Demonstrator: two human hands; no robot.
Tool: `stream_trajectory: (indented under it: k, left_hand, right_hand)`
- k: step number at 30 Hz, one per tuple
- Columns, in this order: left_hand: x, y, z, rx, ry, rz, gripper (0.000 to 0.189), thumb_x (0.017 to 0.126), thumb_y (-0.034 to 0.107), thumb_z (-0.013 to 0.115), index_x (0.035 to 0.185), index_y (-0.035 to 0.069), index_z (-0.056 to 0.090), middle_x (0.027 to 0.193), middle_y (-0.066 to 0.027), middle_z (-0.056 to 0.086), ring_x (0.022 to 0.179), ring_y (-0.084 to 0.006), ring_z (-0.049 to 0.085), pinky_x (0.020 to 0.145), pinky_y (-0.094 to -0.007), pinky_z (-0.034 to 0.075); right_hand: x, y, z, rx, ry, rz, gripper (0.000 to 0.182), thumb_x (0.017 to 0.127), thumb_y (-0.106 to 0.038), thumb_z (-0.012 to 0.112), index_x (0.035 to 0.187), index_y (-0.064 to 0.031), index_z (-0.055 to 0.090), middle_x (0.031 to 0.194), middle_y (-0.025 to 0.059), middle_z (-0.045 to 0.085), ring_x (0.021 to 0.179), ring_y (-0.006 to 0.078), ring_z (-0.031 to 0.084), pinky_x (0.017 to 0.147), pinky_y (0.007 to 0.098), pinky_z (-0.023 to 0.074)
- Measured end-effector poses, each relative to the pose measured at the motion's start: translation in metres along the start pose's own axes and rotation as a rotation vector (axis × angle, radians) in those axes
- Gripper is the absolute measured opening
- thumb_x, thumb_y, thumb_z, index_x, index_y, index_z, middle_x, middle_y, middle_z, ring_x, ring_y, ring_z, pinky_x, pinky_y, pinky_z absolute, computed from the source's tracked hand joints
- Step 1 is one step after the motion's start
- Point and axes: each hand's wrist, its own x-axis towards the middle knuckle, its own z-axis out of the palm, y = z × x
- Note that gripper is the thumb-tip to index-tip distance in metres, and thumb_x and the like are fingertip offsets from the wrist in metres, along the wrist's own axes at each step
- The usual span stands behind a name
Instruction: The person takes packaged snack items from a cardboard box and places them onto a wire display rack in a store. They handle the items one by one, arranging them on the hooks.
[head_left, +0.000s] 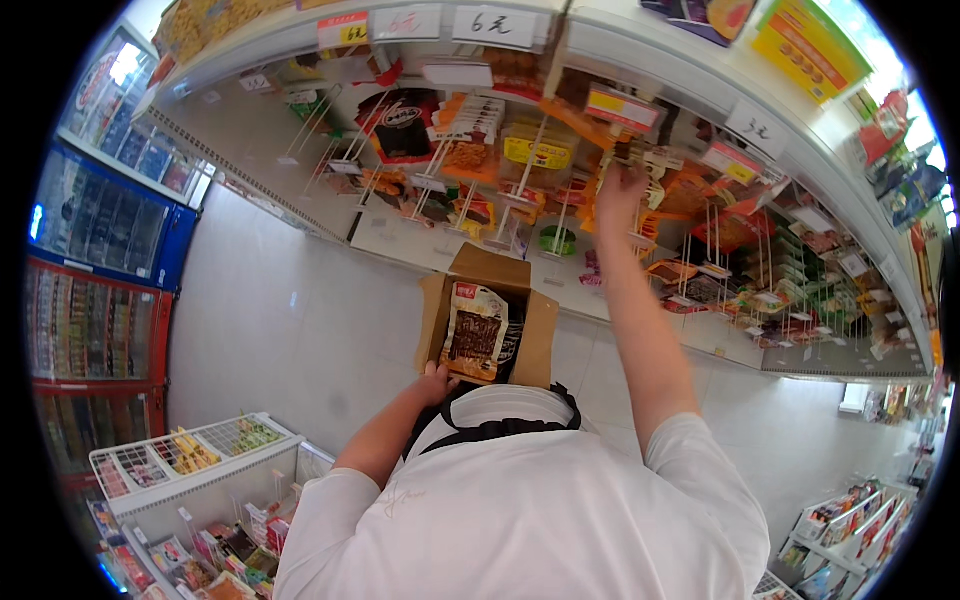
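An open cardboard box (538, 337) sits against my body, with its flaps spread. Inside it lies a packaged snack pouch (477, 331) with a dark brown picture and an orange lower part, with darker packs beside it. My left hand (437, 384) grips the near left edge of the box. Raised up to the shelf, my right hand (622, 196) is among orange and cream snack pouches (654, 174) hanging on display hooks. Its fingertips meet the packs, but blur hides whether they hold one. Left of it hangs a clear pack with a yellow label (537, 153).
Above the hooks runs a shelf edge with price tags (493, 27). Long metal hooks (375, 150) stick out towards me. Drink coolers (105, 217) stand at the far left. A low display unit (202, 480) is at lower left, and a white rack (832, 540) at lower right.
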Motion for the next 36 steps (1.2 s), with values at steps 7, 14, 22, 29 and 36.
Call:
stream_trajectory:
  k: [7,14,22,29,36]
  left_hand:
    - [0.008,-0.011,0.016,-0.012,0.058,0.047,0.05,0.087,0.043,0.046,0.115,0.002,0.04,0.12,-0.0258,0.036,0.105,-0.0454,0.046,0.087,-0.0491,0.041]
    - [0.002,-0.015,0.024,-0.047,0.174,0.137,0.05,0.086,0.043,0.047,0.115,0.004,0.041,0.124,-0.0251,0.035,0.104,-0.048,0.045,0.087,-0.0499,0.042]
    - [-0.009,-0.004,0.014,-0.016,0.18,0.094,0.049,0.085,0.043,0.049,0.115,0.006,0.042,0.128,-0.0219,0.033,0.103,-0.0469,0.046,0.086,-0.049,0.043]
    - [-0.002,-0.006,0.025,-0.061,0.21,0.095,0.049,0.084,0.044,0.05,0.114,0.006,0.044,0.128,-0.0211,0.033,0.102,-0.0468,0.048,0.084,-0.0488,0.044]
    - [0.001,-0.013,0.03,-0.009,0.266,0.171,0.047,0.084,0.043,0.051,0.111,0.006,0.045,0.123,-0.0227,0.037,0.097,-0.0468,0.05,0.082,-0.0497,0.045]
  right_hand:
    - [-0.17,0.17,-0.032,-0.362,-0.683,0.281,0.023,0.083,-0.015,0.055,0.103,-0.0029,0.052,0.099,0.0103,0.056,0.085,0.02,0.054,0.076,0.0307,0.0432]
    - [-0.204,0.202,-0.019,-0.495,-0.721,0.774,0.054,0.081,-0.028,0.056,0.129,-0.0089,0.04,0.105,0.0096,0.053,0.083,0.0177,0.052,0.067,0.0307,0.0448]
    - [-0.2,0.225,-0.004,-0.684,-0.63,0.704,0.059,0.078,-0.012,0.056,0.127,-0.0014,0.027,0.09,0.014,0.054,0.071,0.0196,0.056,0.057,0.0328,0.0453]
    - [-0.206,0.219,-0.011,-0.518,-0.567,0.831,0.063,0.077,-0.009,0.056,0.131,-0.0034,0.024,0.083,0.012,0.053,0.066,0.0201,0.056,0.053,0.0318,0.0455]
    - [-0.21,0.273,-0.02,-0.632,-0.557,0.689,0.068,0.076,-0.014,0.058,0.133,-0.0035,0.023,0.091,0.0146,0.053,0.068,0.0213,0.053,0.05,0.0324,0.0431]
